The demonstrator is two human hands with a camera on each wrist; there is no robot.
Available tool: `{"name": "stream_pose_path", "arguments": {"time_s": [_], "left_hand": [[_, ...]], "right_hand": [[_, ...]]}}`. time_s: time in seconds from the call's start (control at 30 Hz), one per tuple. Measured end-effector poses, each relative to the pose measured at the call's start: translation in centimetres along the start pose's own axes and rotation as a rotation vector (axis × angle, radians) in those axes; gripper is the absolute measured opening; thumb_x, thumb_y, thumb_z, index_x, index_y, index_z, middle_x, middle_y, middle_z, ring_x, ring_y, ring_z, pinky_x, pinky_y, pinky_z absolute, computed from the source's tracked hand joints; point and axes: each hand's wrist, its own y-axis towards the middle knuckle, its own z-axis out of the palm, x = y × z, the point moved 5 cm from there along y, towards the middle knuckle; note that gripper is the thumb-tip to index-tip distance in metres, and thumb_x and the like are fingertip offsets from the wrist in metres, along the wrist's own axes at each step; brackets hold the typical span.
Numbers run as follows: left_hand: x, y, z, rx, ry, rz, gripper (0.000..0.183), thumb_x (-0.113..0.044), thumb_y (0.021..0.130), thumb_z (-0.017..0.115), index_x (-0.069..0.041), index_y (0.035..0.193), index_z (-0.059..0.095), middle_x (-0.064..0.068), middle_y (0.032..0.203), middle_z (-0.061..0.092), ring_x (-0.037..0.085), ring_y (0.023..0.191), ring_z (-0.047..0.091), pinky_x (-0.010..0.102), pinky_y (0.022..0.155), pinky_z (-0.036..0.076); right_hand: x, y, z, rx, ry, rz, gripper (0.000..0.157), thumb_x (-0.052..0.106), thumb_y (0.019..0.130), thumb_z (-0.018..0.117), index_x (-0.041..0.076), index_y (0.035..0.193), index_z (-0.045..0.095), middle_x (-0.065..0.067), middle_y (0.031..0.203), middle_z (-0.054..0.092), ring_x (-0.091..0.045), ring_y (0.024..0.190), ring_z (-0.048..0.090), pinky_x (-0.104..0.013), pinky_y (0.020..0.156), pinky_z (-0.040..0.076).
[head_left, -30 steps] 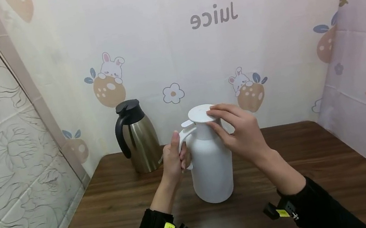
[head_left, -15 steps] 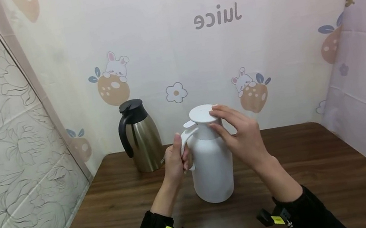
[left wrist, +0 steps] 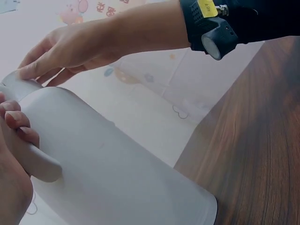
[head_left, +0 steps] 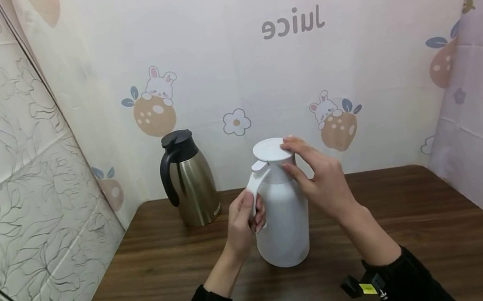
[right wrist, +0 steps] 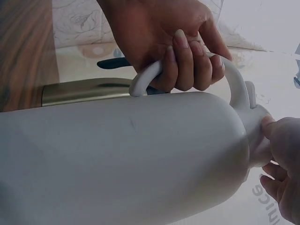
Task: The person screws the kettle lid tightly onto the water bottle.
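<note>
A white thermos jug (head_left: 281,218) stands upright on the wooden table, with a round flat lid (head_left: 270,150) on top. My left hand (head_left: 242,225) grips its white handle (head_left: 256,182); in the right wrist view the curled fingers (right wrist: 185,65) of that hand wrap round the handle (right wrist: 236,84). At the top, my right hand (head_left: 318,177) holds the lid and neck from the right side, fingers on the lid's edge and thumb lower against the neck. The left wrist view shows the right hand (left wrist: 70,49) at the jug's top too.
Behind and to the left stands a gold-coloured steel thermos jug (head_left: 195,190) with a black lid and handle. The brown table (head_left: 149,288) ends at a patterned cloth backdrop (head_left: 227,67), with cloth walls on both sides.
The white jug's handle has swung a little to the front and right, with my left hand still gripping it. My right hand stays at the lid. The head view has shifted slightly.
</note>
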Motion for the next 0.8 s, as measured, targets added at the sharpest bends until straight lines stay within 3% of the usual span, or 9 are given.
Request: {"name": "stream_pose_path", "arguments": {"time_s": [0.17,0.33,0.4,0.6,0.7,0.8], "left_hand": [[-0.2,0.0,-0.1,0.009,0.006,0.042,0.044,-0.019,0.109,0.032,0.015,0.083,0.038,0.004,0.06,0.038,0.009,0.046,0.036,0.021,0.038,0.031],[-0.4,0.1,-0.6,0.063,0.021,0.041,0.042,-0.018,0.109,0.037,0.015,0.085,0.044,0.006,0.059,0.042,0.013,0.047,0.043,0.019,0.043,0.04],[-0.5,0.1,-0.8,0.09,0.035,0.036,0.04,-0.019,0.108,0.038,0.014,0.087,0.046,0.006,0.059,0.044,0.015,0.049,0.045,0.019,0.046,0.044],[-0.7,0.2,-1.1,0.154,0.025,0.007,0.036,-0.018,0.108,0.039,0.012,0.09,0.047,0.002,0.062,0.048,0.017,0.052,0.051,0.021,0.05,0.05],[-0.5,0.2,-1.3,0.183,0.016,-0.011,0.036,-0.018,0.109,0.038,0.012,0.091,0.045,0.001,0.063,0.049,0.015,0.053,0.051,0.021,0.049,0.049],[-0.4,0.1,-1.5,0.22,0.003,-0.035,0.037,-0.02,0.109,0.037,0.011,0.092,0.045,0.0,0.065,0.05,0.013,0.053,0.048,0.02,0.046,0.043]], "right_hand": [[-0.9,-0.5,-0.5,-0.012,0.053,0.027,0.04,0.011,0.091,0.071,0.007,0.13,0.063,-0.008,0.137,0.061,-0.018,0.128,0.051,-0.047,0.102,0.048],[-3.6,-1.7,-1.5,-0.044,0.083,0.177,0.031,0.019,0.099,0.058,0.012,0.129,0.064,-0.001,0.131,0.065,-0.014,0.12,0.056,-0.047,0.094,0.054],[-5.0,-2.5,-1.6,-0.029,0.088,0.233,0.029,0.022,0.102,0.054,0.012,0.127,0.064,-0.002,0.125,0.067,-0.013,0.113,0.059,-0.042,0.089,0.057],[-9.2,-5.5,-0.5,0.109,0.226,0.386,0.028,0.022,0.106,0.048,0.006,0.124,0.062,-0.013,0.111,0.069,-0.017,0.095,0.064,-0.013,0.074,0.054],[-11.0,-7.4,0.6,0.203,0.246,0.457,0.033,0.025,0.106,0.046,0.004,0.127,0.06,-0.016,0.113,0.068,-0.018,0.094,0.064,-0.013,0.073,0.054],[-12.5,-9.3,1.7,0.299,0.204,0.507,0.038,0.032,0.106,0.046,0.006,0.13,0.059,-0.014,0.113,0.069,-0.019,0.093,0.064,-0.027,0.074,0.058]]}}
